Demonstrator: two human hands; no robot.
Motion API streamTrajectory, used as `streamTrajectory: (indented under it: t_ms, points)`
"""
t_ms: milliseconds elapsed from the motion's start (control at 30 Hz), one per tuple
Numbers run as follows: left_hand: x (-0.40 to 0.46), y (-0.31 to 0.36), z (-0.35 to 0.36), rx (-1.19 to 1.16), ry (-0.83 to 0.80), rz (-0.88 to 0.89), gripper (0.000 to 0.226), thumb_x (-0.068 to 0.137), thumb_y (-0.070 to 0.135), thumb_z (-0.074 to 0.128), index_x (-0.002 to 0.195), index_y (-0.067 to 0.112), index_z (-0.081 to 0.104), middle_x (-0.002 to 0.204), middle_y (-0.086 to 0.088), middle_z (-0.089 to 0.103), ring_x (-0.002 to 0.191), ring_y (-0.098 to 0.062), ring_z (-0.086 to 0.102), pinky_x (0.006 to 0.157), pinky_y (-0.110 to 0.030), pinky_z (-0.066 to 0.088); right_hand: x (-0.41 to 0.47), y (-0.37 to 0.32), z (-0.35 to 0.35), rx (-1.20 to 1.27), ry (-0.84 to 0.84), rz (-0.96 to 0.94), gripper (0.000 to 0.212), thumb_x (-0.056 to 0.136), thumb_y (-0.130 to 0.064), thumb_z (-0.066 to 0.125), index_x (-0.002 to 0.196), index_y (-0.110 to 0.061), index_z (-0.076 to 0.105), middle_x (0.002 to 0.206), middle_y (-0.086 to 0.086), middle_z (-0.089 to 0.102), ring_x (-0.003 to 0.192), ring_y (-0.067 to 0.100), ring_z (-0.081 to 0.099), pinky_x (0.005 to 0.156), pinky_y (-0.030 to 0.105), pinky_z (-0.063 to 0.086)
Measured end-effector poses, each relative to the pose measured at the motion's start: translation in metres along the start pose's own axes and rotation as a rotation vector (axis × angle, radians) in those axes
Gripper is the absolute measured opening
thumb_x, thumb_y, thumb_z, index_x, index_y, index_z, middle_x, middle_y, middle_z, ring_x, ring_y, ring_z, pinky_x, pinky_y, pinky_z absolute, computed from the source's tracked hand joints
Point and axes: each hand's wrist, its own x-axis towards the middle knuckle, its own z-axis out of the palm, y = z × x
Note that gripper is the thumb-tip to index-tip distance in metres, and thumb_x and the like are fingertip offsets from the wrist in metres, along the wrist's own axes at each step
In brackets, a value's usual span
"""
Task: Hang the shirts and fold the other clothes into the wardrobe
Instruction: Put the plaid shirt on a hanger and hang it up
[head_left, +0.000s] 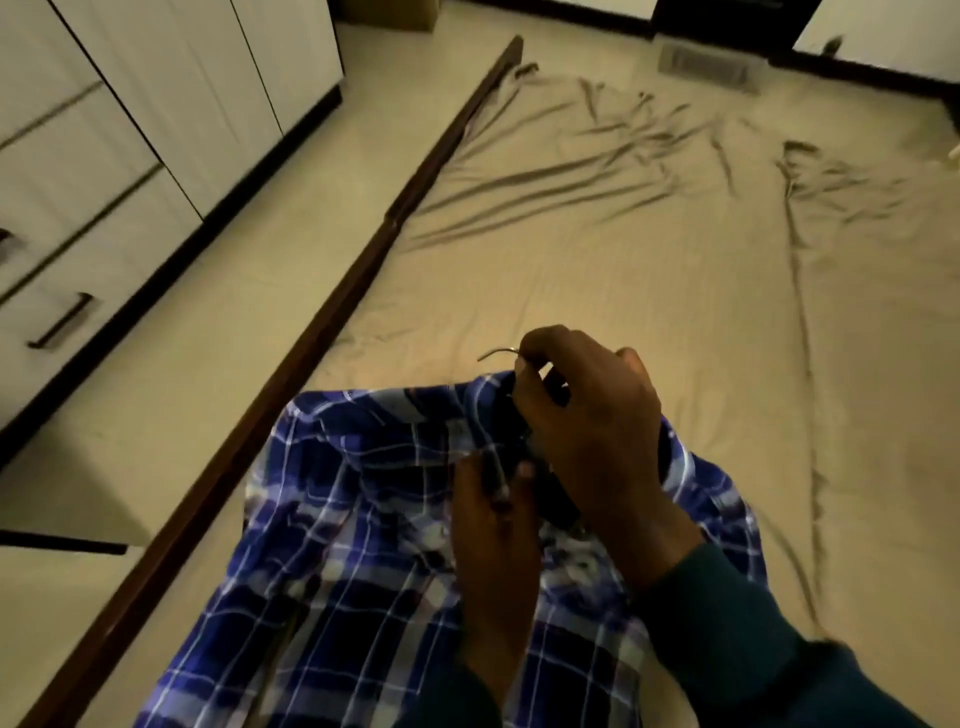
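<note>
Bed (675, 291) edge: plaid shirt (363, 519) beside wooden rail (322, 332).

The shirt (363, 519) was blue plaid, crossed with white and dark navy lines and pale patches. The bed sheet (649, 291) was plain beige, edged by a dark brown bed frame (332, 317). The wardrobe (130, 130) was white with dark trim and handles. Both sleeves (737, 623) were dark teal.
</note>
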Motion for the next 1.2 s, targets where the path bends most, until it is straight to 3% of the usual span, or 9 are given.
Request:
streamTrajectory:
  t_ms: [100,200,367,567,733,833,967,1133,1200]
  points:
    - [-0.034,0.059,-0.016,0.104,0.087,-0.055,0.025,0.095,0.049,0.046,0.118,0.057,0.049,0.111,0.028,0.066,0.103,0.003,0.065,0.079,-0.022,0.055,0.018,-0.047,-0.058,0.049,-0.011,-0.036,0.005,0.089,-0.013,0.065,0.087,-0.018,0.064,0.076,-0.008,0.065,0.066,0.014,0.059,0.071,0.038,0.044]
    - [-0.06,0.11,-0.029,0.1,0.15,0.002,0.017,0.093,0.054,0.041,0.106,0.061,0.049,0.099,0.039,0.063,0.091,0.012,0.063,0.076,-0.018,0.051,0.035,-0.09,-0.106,0.198,-0.127,-0.009,0.003,0.091,-0.018,0.06,0.089,-0.019,0.06,0.077,-0.007,0.063,0.071,0.017,0.06,0.068,0.044,0.051]
    - [-0.08,0.164,-0.057,0.15,0.257,0.117,0.034,0.1,0.059,0.038,0.098,0.03,0.056,0.087,0.004,0.061,0.08,-0.016,0.061,0.074,-0.039,0.053,0.045,-0.156,-0.147,0.16,-0.248,-0.075,0.005,0.093,-0.027,0.055,0.093,-0.024,0.058,0.079,-0.005,0.064,0.073,0.02,0.061,0.066,0.044,0.053]
    - [-0.12,0.211,-0.095,0.19,0.289,0.121,0.022,0.104,0.041,0.04,0.094,0.026,0.053,0.073,0.0,0.051,0.057,-0.004,0.043,0.058,-0.022,0.041,0.034,-0.219,-0.182,0.12,-0.255,-0.175,0.012,0.093,-0.033,0.052,0.097,-0.023,0.059,0.081,-0.002,0.068,0.075,0.024,0.063,0.066,0.045,0.052]
    - [-0.16,0.24,-0.14,0.28,0.334,0.257,0.01,0.101,0.037,0.053,0.103,0.027,0.056,0.1,0.002,0.059,0.084,-0.008,0.058,0.07,-0.017,0.044,0.011,-0.266,-0.21,0.18,-0.221,-0.176,0.009,0.095,-0.031,0.056,0.098,-0.023,0.06,0.08,-0.005,0.067,0.074,0.021,0.063,0.066,0.046,0.054]
    - [-0.181,0.267,-0.166,0.283,0.393,0.389,0.008,0.098,0.027,0.06,0.105,0.026,0.056,0.104,0.002,0.057,0.089,-0.009,0.058,0.072,-0.015,0.047,-0.001,-0.289,-0.231,0.268,-0.098,-0.127,0.007,0.097,-0.026,0.06,0.098,-0.02,0.063,0.083,-0.007,0.067,0.076,0.014,0.064,0.066,0.045,0.055]
    - [-0.206,0.299,-0.19,0.347,0.393,0.56,0.016,0.096,0.02,0.063,0.106,0.031,0.058,0.108,0.008,0.055,0.098,-0.014,0.057,0.082,-0.028,0.051,-0.005,-0.312,-0.255,0.254,-0.111,-0.068,0.005,0.096,-0.026,0.063,0.095,-0.022,0.066,0.08,-0.008,0.068,0.074,0.009,0.064,0.07,0.043,0.054]
    - [-0.213,0.339,-0.201,0.618,0.368,0.815,0.029,0.097,0.019,0.063,0.126,0.022,0.064,0.126,0.01,0.058,0.12,-0.008,0.044,0.101,-0.015,0.031,0.0,-0.349,-0.281,0.227,-0.108,-0.134,0.005,0.097,-0.028,0.06,0.097,-0.024,0.064,0.082,-0.008,0.071,0.076,0.012,0.066,0.072,0.043,0.055]
    - [-0.209,0.354,-0.206,0.694,0.329,0.905,0.032,0.1,0.019,0.057,0.132,0.022,0.062,0.13,0.01,0.058,0.125,-0.009,0.043,0.106,-0.02,0.029,0.001,-0.364,-0.292,0.238,-0.125,-0.142,0.004,0.097,-0.029,0.06,0.096,-0.026,0.063,0.082,-0.008,0.071,0.077,0.011,0.067,0.073,0.043,0.055]
